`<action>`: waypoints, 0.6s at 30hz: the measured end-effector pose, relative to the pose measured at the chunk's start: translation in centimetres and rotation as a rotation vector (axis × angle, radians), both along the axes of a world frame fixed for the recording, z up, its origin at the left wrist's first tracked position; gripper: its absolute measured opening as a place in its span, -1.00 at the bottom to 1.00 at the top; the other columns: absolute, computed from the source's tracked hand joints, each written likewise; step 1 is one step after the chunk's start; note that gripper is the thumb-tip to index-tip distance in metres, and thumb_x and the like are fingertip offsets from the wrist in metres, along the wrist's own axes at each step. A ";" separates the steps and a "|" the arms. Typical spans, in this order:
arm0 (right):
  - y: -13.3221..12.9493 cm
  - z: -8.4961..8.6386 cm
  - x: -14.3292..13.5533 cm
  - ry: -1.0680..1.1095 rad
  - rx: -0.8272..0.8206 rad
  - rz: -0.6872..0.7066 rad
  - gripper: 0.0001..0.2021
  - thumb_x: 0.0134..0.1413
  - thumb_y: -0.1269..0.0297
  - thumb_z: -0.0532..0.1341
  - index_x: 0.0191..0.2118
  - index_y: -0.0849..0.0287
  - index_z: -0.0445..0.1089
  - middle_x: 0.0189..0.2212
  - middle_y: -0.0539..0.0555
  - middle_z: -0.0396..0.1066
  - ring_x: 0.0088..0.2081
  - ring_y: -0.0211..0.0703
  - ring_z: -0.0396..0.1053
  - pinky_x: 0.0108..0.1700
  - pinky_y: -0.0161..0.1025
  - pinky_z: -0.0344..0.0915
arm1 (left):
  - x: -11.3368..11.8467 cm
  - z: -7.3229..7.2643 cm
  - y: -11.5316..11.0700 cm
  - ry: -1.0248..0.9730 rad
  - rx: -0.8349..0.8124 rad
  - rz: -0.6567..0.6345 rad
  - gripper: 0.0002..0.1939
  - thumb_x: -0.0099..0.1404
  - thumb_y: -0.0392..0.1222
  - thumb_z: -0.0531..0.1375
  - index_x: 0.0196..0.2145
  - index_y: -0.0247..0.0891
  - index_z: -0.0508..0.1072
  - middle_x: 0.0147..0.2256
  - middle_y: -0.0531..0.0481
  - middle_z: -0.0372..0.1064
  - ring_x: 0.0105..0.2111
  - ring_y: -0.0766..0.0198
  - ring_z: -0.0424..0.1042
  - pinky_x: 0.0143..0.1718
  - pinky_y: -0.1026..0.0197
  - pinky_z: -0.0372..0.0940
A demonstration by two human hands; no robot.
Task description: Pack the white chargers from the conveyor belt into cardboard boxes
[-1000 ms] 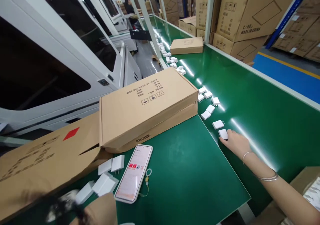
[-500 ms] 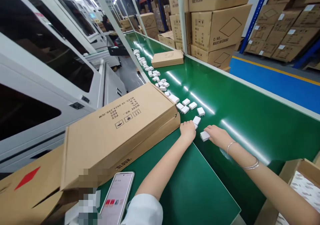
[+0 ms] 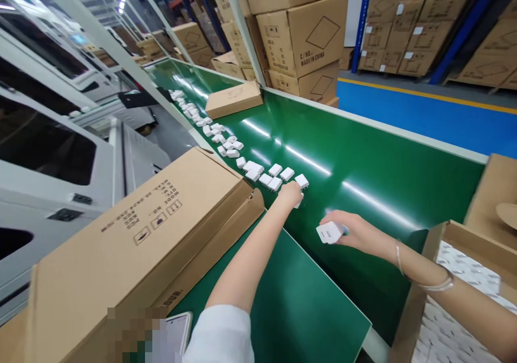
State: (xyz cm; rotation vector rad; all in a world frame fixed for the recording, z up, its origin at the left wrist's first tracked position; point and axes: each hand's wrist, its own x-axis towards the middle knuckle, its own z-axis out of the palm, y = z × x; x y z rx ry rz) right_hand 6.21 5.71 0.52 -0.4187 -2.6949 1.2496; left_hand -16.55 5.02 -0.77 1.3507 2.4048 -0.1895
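Observation:
My right hand (image 3: 355, 232) is closed around a white plug charger (image 3: 329, 232) and holds it above the green belt, its slotted end toward me. My left hand (image 3: 291, 194) is farther off, low over the belt, fingers curled on another white charger (image 3: 299, 203) that is mostly hidden beneath them. Just beyond the left fingertips lies a charger (image 3: 301, 181) with metal prongs. Several more chargers (image 3: 254, 170) are scattered to the left and form a line going back along the belt's edge.
A large cardboard box (image 3: 133, 234) lies left of my left arm, with a phone (image 3: 177, 328) by its near edge. At the right stands an open carton (image 3: 438, 247) with rows of white pieces. A flat box (image 3: 234, 99) sits farther up the green belt (image 3: 363, 158).
The view has swung right, showing more of the open carton. My right hand has drawn its charger away from my left hand and turned its end toward me. My left hand has reached forward over another charger.

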 end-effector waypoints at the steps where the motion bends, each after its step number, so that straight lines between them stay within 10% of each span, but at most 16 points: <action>1: -0.5 0.4 1.6 0.076 -0.147 -0.051 -0.71 0.03 0.32 0.27 -0.09 0.08 0.31 -0.09 0.03 0.34 -0.08 -0.16 0.32 -0.06 -0.24 0.26 | 0.8 -0.3 0.5 0.004 -0.008 0.015 -0.63 0.19 -0.23 0.13 -0.04 -0.39 0.35 -0.06 -0.32 0.37 0.00 0.03 0.33 -0.08 0.16 0.25; 6: -3.7 1.5 8.9 0.195 -0.582 -0.257 -0.61 -0.08 0.19 0.36 -0.09 0.07 0.33 -0.05 0.11 0.31 -0.09 -0.09 0.34 -0.17 -0.21 0.34 | 3.0 -0.9 0.9 0.057 -0.053 0.040 -0.63 0.23 -0.24 0.07 -0.03 -0.45 0.34 0.01 -0.42 0.30 0.09 -0.08 0.23 -0.05 0.05 0.21; 13: -7.2 2.6 15.3 0.371 -0.575 -0.404 -0.64 -0.05 0.35 0.35 -0.09 -0.02 0.34 -0.03 0.09 0.32 -0.04 -0.09 0.34 -0.19 -0.24 0.37 | 4.7 1.3 -1.1 -0.031 -0.098 -0.095 -0.60 0.12 -0.02 0.21 -0.13 -0.28 0.41 -0.07 -0.27 0.39 -0.03 -0.08 0.34 -0.08 0.02 0.23; 16: -8.4 2.9 16.9 0.440 -0.474 -0.416 -0.60 -0.02 0.40 0.33 -0.05 -0.08 0.33 -0.03 0.08 0.32 0.02 -0.06 0.30 -0.09 -0.17 0.35 | 9.3 3.9 -4.6 -0.562 0.089 -0.163 -0.55 0.17 0.12 0.13 -0.07 -0.19 0.36 -0.19 -0.07 0.42 -0.23 0.19 0.40 -0.26 0.25 0.27; 18: -9.1 2.9 17.5 0.472 -0.389 -0.422 -0.60 0.03 0.41 0.30 -0.02 -0.11 0.32 -0.03 0.07 0.33 0.02 -0.08 0.29 -0.06 -0.17 0.33 | 13.1 5.8 -7.6 -1.165 0.189 0.017 -0.47 0.14 0.22 0.13 -0.05 -0.18 0.35 -0.34 0.00 0.38 -0.41 0.31 0.35 -0.46 0.34 0.21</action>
